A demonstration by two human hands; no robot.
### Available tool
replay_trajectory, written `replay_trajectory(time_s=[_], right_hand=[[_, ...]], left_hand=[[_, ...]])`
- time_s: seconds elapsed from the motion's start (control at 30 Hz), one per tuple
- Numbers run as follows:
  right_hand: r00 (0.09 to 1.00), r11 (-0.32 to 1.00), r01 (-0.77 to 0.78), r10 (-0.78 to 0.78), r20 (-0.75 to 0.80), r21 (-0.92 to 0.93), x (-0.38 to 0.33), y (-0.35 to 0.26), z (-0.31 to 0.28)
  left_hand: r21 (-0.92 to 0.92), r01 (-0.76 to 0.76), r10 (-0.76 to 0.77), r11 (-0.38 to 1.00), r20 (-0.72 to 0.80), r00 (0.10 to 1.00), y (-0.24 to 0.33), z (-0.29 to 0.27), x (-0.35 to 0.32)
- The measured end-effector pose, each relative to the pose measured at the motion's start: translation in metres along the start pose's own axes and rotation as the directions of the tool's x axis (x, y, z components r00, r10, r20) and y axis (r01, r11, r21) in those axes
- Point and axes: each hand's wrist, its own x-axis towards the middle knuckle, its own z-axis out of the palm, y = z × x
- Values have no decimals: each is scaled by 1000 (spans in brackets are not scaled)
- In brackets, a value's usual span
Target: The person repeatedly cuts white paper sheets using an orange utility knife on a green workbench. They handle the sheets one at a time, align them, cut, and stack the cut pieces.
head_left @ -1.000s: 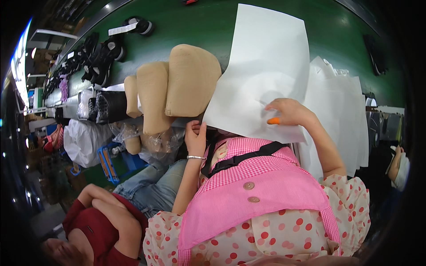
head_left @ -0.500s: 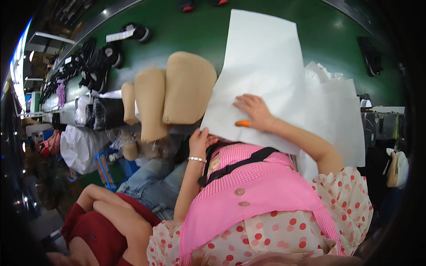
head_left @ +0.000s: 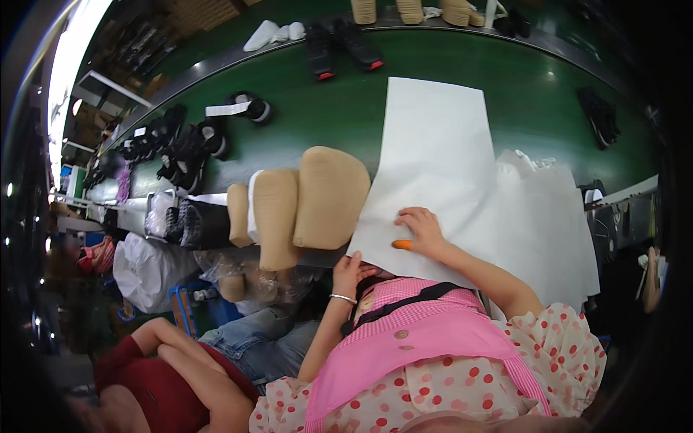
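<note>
A large white paper sheet [head_left: 433, 151] lies on the green belt [head_left: 303, 108] in front of me. My right hand [head_left: 422, 231] rests flat on the sheet's lower part, with an orange cover [head_left: 402, 245] on the thumb tip. My left hand [head_left: 350, 273], with a thin bracelet at the wrist, is curled at the sheet's lower left corner and appears to pinch its edge. I wear a pink apron [head_left: 426, 339] over a dotted blouse.
Three tan padded shoe parts [head_left: 328, 195] stand just left of the sheet. More white sheets [head_left: 548, 231] are stacked on the right. Black shoes [head_left: 343, 47] and black pieces [head_left: 188, 141] lie on the belt. A person in red [head_left: 159, 375] sits at the lower left.
My right hand has slid left across the sheet toward its lower left corner. The view has tilted, so the sheet sits lower in the picture. My left hand stays at the corner.
</note>
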Motion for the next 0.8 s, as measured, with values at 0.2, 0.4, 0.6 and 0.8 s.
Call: replay_trajectory(time_s=[0.2,0.4,0.6,0.8], right_hand=[[1000,999,9,-9,-19,33,0,-1,9],[996,997,41,-34,-85,72,2,11,15],[998,952,-44,55,-26,303,7,8,11],[963,811,-260,257,80,524,13,14,6]], left_hand=[[-9,17,-17,1000,-17,1000,-6,-6,-5],[-45,25,-27,999,-34,999,-5,-2,-5],[-42,35,-37,999,-42,998,-8,-9,-8],[354,-2,52,935,-130,990,-3,-23,-24]])
